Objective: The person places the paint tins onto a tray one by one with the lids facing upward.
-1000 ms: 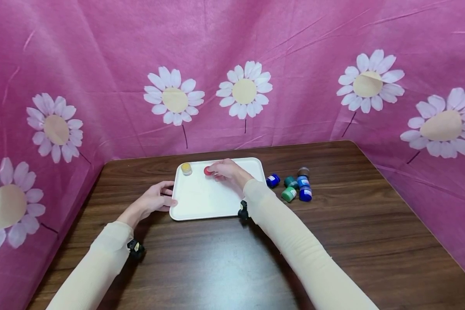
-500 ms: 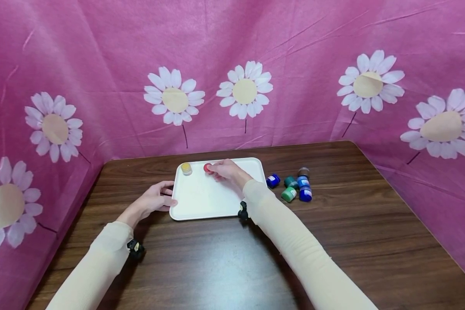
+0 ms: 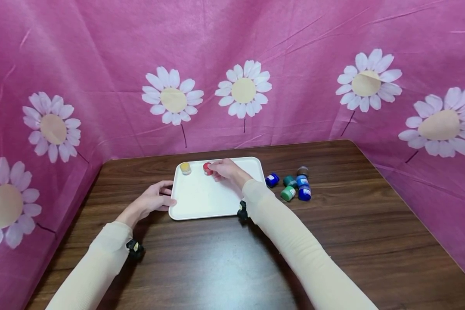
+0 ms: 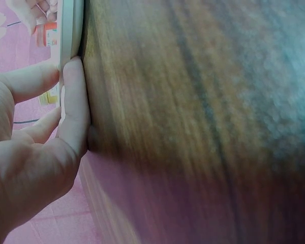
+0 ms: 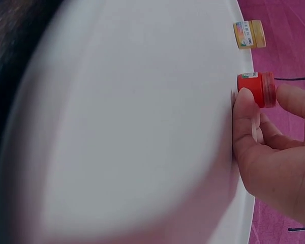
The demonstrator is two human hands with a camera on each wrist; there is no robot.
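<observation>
In the head view, my left hand (image 3: 153, 199) grips the left edge of a white tray (image 3: 201, 202). The left wrist view has the thumb on one face of the rim and a finger along the other. My right hand (image 3: 228, 170) reaches over the tray's far part, holding a small red paint jar (image 3: 207, 168). Seen from the right wrist, the thumb lies against the jar's side near its base, and the index finger is by the lid; other fingers are partly hidden behind. A yellow paint jar (image 3: 185, 168) stands upright in the tray's far left corner.
Right of the tray, several paint jars lie close together on the wooden table (image 3: 201, 258): a dark blue jar (image 3: 272, 180), a green jar (image 3: 288, 193), and other blue, teal and brown ones. A pink flowered cloth (image 3: 294, 43) hangs behind the table and along its sides.
The red jar has shifted slightly toward the tray's far edge, and more of its side shows. Both hands stay almost in the same place, the left still on the tray.
</observation>
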